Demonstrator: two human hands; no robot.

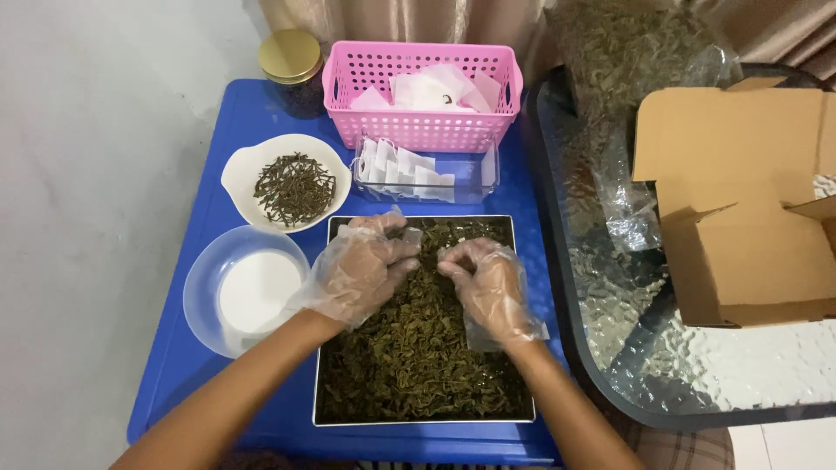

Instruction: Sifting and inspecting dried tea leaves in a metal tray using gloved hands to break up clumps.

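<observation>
Bottom of the frame, two bare forearms come up from the lower edge onto a blue table. Centre frame sits a square metal tray heaped with dried green leaves. Both hands wear loose clear plastic gloves and hover right over the leaves in the tray's upper half. The left hand is curled, fingers bent inward as if pinching; what it pinches is too small to tell. The right hand is curled likewise, fingertips close to the left hand's, grip contents unclear.

Left of the tray, a clear plastic bowl with a white bottom. Above it, a white dish holding dark dried twigs. Just beyond the tray, a clear box of small white filter bags. Behind that, a pink slotted basket with more white bags, and a gold-lidded jar at upper left. Right side: a glass table bearing an open cardboard box and a big plastic bag of leaves.
</observation>
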